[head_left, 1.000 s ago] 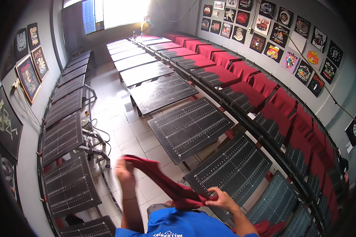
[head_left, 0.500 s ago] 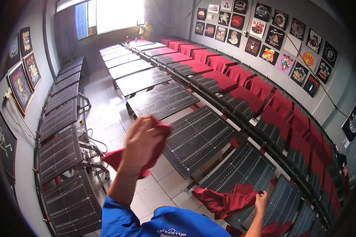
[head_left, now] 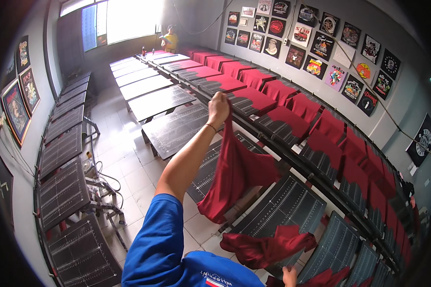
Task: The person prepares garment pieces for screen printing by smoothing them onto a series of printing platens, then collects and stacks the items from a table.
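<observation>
My left hand point(head_left: 219, 111) is raised over the boards with its fingers closed on a dark red fabric piece point(head_left: 234, 167). The fabric hangs from the fist and spreads to the right, partly covering a black board point(head_left: 203, 167) with white ruler marks. A crumpled dark red fabric piece point(head_left: 268, 244) lies on the nearer marked board point(head_left: 280, 205). Just below that crumpled piece is my right hand point(head_left: 289, 276), low in view with curled fingers; what is in them, if anything, is hidden. More red fabric point(head_left: 325, 278) lies at its right.
A long dark rail point(head_left: 292, 160) runs between two rows of boards; red fabric pieces point(head_left: 256, 100) cover the far row. Another row of boards point(head_left: 62, 191) lines the left wall, beside a stand with hoses point(head_left: 100, 177). A person in yellow point(head_left: 169, 39) stands near the window.
My left hand has swung up and right, and its fabric now hangs spread out over the boards. My right hand has moved down and left, off the crumpled fabric's edge.
</observation>
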{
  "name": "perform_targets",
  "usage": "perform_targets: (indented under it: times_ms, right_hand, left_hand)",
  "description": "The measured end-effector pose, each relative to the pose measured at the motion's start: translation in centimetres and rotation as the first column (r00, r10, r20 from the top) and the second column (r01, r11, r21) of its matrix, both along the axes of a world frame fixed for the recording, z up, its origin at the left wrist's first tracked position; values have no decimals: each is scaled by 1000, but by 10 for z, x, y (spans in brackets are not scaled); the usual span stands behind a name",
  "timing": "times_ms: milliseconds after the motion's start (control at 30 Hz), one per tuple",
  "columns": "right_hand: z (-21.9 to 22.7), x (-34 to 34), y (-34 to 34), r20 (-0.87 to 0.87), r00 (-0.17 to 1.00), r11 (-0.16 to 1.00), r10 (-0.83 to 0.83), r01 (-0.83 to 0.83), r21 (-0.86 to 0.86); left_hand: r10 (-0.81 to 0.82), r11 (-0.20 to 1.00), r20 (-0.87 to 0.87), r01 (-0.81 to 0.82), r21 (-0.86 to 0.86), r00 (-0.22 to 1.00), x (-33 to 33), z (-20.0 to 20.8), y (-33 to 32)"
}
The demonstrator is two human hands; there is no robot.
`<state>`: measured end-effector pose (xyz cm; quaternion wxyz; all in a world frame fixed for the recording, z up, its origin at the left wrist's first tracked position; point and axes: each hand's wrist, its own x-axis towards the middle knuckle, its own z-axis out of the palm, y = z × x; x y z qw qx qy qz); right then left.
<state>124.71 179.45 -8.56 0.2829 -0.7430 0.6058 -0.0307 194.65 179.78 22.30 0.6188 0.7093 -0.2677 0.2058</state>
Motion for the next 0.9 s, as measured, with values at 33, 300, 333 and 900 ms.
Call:
perform_targets:
  times_ms: [33,300,333,900]
  right_hand:
    - [17,3,7,-78,997,999,27,-25,31]
    - [63,20,25,-178,976,990,126,-113,79]
    - [65,17,29,-163,979,991,123,-114,65]
    - [35,38,66,-25,988,965,150,-141,222]
  left_hand:
    - [10,1000,-28,-10,-6,1000,19,-8,-2]
    - [138,925,-146,-75,373,980,89,37,-3]
    - [260,908,-81,-215,358,962,72,40,-5]
    - [-267,957,437,184,223,859,-70,62,80]
